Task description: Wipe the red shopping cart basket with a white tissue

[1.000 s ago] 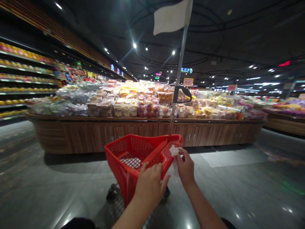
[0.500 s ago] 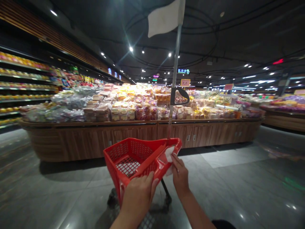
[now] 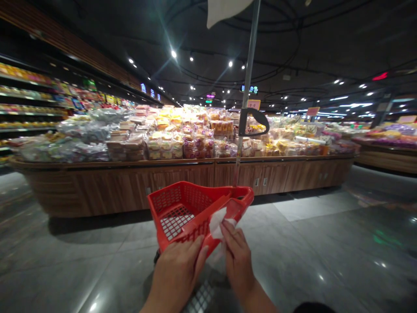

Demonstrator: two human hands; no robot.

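Observation:
A red plastic shopping cart basket stands in front of me, with nothing visible inside it. My left hand grips its near rim, fingers curled over the edge. My right hand presses a white tissue against the red handle ledge of the basket, fingers pinched on the tissue. A metal pole rises from the cart's far right corner, carrying a black handle loop and a white flag at the top.
A long wooden display island piled with wrapped bakery goods runs across the aisle ahead. Stocked shelves line the left wall, and another display sits at the far right. Glossy grey floor tiles surround the cart.
My right hand has slid the tissue leftward along the basket's handle ledge, nearer my left hand. The view has dipped and the cart has shifted slightly right.

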